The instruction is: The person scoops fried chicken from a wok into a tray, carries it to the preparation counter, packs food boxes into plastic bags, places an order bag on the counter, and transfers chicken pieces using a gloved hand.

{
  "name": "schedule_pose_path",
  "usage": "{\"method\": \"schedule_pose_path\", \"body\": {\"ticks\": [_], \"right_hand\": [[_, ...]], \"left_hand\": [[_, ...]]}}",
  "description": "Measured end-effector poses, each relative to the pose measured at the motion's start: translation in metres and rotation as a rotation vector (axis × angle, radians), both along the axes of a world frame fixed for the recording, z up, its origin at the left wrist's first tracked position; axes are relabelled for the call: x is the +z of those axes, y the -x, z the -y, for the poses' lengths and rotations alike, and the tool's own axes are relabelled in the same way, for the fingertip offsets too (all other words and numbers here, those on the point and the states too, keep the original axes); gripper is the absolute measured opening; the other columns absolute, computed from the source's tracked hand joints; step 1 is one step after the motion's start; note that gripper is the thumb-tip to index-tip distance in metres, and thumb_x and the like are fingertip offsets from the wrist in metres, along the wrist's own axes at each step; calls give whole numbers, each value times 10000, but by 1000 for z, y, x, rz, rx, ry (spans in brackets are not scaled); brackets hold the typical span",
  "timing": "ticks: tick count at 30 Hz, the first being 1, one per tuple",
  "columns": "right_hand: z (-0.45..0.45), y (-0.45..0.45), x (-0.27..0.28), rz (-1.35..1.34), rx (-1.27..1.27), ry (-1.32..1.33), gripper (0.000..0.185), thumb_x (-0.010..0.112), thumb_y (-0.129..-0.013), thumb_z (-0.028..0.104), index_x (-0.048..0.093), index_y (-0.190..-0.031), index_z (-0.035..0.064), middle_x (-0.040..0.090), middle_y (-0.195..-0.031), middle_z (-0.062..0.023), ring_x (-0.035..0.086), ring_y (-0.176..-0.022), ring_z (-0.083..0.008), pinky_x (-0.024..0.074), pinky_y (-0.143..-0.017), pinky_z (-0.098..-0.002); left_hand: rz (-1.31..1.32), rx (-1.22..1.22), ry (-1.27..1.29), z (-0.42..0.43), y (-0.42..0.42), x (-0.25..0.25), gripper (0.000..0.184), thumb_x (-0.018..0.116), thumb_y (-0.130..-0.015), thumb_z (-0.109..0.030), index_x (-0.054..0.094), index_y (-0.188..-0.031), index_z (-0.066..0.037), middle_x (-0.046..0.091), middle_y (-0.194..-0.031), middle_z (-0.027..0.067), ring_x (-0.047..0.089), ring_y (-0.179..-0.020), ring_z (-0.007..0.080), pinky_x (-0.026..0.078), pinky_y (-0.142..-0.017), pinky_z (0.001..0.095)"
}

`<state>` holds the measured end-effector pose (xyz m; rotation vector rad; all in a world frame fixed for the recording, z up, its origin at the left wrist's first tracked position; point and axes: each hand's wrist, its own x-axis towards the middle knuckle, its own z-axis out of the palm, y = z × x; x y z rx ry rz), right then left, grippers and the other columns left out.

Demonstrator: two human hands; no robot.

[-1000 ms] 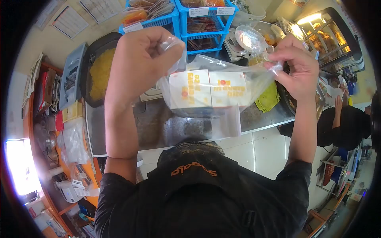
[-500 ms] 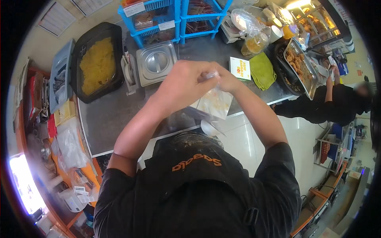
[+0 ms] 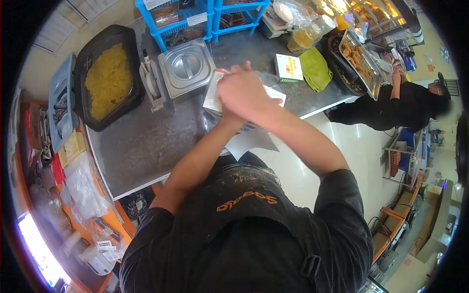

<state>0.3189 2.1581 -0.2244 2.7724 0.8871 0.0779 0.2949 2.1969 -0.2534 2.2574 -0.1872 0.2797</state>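
Fingers: partly bent; pinch hidden from us.
Obstruction: our right hand (image 3: pixel 243 93), across our left hand (image 3: pixel 231 115).
Beneath: white cardboard boxes (image 3: pixel 211 96).
Near: silver lidded pan (image 3: pixel 186 67).

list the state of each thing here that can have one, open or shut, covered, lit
steel pan: lid on
black tray: uncovered, holding yellow food
metal tray: uncovered, holding browned pieces
small box: shut
green cloth: crumpled
display case: lit
clear bag: mouth hidden
left hand: mostly hidden
right hand: grip hidden
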Motion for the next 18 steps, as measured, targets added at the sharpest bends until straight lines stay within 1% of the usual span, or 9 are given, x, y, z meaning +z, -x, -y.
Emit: {"method": "schedule_pose_path", "body": {"ticks": [1,3,6,9,12,13,15,16,18], "right_hand": [[1,0,-14,36,6,79,247,629,-742,212,736,-913,70,561,-1197,-218,512,-1140,-441,405,-1002,-515],[-11,17,11,21,-275,-224,284,619,-754,197,731,-961,39,549,-1194,-243,512,-1124,-464,399,-1000,-535],[-4,13,2,432,-360,-211,222,626,-763,170,724,-877,7,572,-1130,-229,538,-1084,-417,456,-909,-550],[63,-9,57,-257,53,-333,217,678,-739,164,666,-909,29,612,-998,-160,575,-959,-336,485,-814,-453],[102,-19,61,-211,87,-497,292,694,-757,170,625,-1006,32,585,-1041,-172,559,-979,-343,482,-827,-424],[117,-22,61,-214,145,-566,307,704,-756,168,615,-1018,34,575,-1071,-166,554,-992,-341,478,-837,-418],[149,-26,57,-222,250,-706,341,724,-755,165,595,-1043,39,555,-1132,-155,544,-1019,-337,470,-856,-405],[163,-26,54,-232,206,-771,342,732,-753,163,596,-1044,45,546,-1141,-151,540,-1033,-337,466,-864,-400],[194,-19,47,-254,97,-898,345,747,-751,158,596,-1045,58,528,-1158,-145,532,-1060,-336,457,-881,-390]], "left_hand": [[12,26,-17,1,-4,4,883,823,-608,-407,455,-1317,-32,478,-1306,184,433,-1231,314,373,-1000,413],[41,28,-5,2,-12,-1,736,783,-649,-352,481,-1240,-35,504,-1224,168,465,-1158,297,390,-955,402],[100,-35,89,5,-24,-28,515,724,-711,-270,522,-1124,-39,544,-1103,143,514,-1049,273,415,-888,386],[151,-132,223,8,-40,-51,295,665,-773,-188,562,-1009,-44,584,-981,119,564,-940,248,440,-821,370],[172,-203,329,10,-45,-54,83,605,-835,-106,602,-893,-48,624,-859,95,613,-831,224,465,-754,354],[116,-202,371,9,-43,-49,51,587,-847,-94,587,-853,-43,594,-808,88,593,-795,213,459,-741,346],[0,-203,459,10,-37,-36,105,551,-870,-69,558,-772,-34,535,-705,76,552,-723,191,447,-715,331],[77,-178,471,12,-32,-26,168,502,-908,-62,509,-742,-35,500,-707,74,494,-678,177,425,-686,308],[348,-138,207,1,-31,-34,208,502,-928,-119,506,-736,-40,506,-731,66,496,-702,185,425,-686,312]]}}
